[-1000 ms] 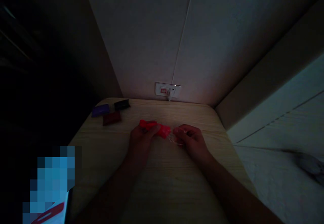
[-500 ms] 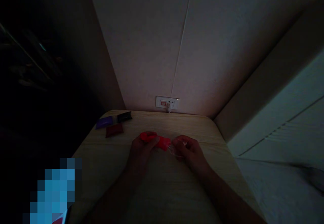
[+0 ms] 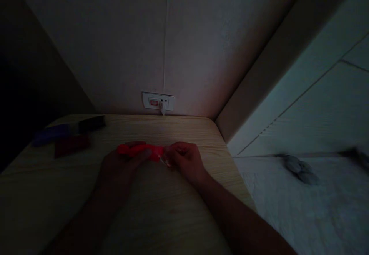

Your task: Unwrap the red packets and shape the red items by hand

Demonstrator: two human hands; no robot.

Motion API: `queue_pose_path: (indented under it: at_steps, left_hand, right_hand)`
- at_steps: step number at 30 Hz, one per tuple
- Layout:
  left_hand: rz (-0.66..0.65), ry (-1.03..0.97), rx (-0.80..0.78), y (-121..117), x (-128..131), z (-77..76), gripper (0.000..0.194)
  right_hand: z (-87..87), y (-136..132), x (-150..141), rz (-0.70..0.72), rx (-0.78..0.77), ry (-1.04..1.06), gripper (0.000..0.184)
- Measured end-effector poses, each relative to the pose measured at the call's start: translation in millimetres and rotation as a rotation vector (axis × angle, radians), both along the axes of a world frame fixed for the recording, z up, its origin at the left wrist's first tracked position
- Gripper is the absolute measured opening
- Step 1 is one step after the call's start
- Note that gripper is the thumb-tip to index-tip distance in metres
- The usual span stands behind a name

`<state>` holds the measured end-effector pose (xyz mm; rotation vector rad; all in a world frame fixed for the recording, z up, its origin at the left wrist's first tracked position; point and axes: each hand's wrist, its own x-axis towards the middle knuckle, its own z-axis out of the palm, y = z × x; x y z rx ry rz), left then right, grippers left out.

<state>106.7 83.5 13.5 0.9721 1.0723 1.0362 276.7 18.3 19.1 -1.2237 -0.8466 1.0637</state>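
Note:
A bright red, soft-looking piece like modelling clay [image 3: 135, 149] stretches between my hands over the wooden table. My left hand [image 3: 122, 166] is closed round it, thumb on top, with a rounded red end poking out at the left. At the red piece's right end is a clear plastic wrapper [image 3: 166, 163], pinched in the fingers of my right hand [image 3: 186, 161]. The dim light hides how far the wrapper still covers the red piece.
To the left on the wooden table [image 3: 161, 216] lie small purple [image 3: 52, 134], black [image 3: 92, 123] and dark red [image 3: 72, 145] packets. A wall socket with a plug [image 3: 162, 107] sits just above the back edge. Grey shoes [image 3: 300, 168] are on the floor at right.
The view has swung to the right and closer, so table and hands appear further left. Both hands keep hold of the red piece and its wrapper. The shoes have come into view.

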Motion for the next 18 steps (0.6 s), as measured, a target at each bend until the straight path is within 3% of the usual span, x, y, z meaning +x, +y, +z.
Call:
queue_pose_path:
  at_steps: [6, 18]
  left_hand:
    - [0.070, -0.277, -0.113, -5.0, 10.6, 18.3, 0.040]
    - [0.163, -0.464, -0.077, -0.8, 9.5, 16.1, 0.034]
  right_hand:
    - [2.5, -1.1, -3.6, -0.028, -0.003, 0.005, 0.029]
    - [-1.0, -1.0, -10.6, -0.153, 0.006, 0.176, 0.026]
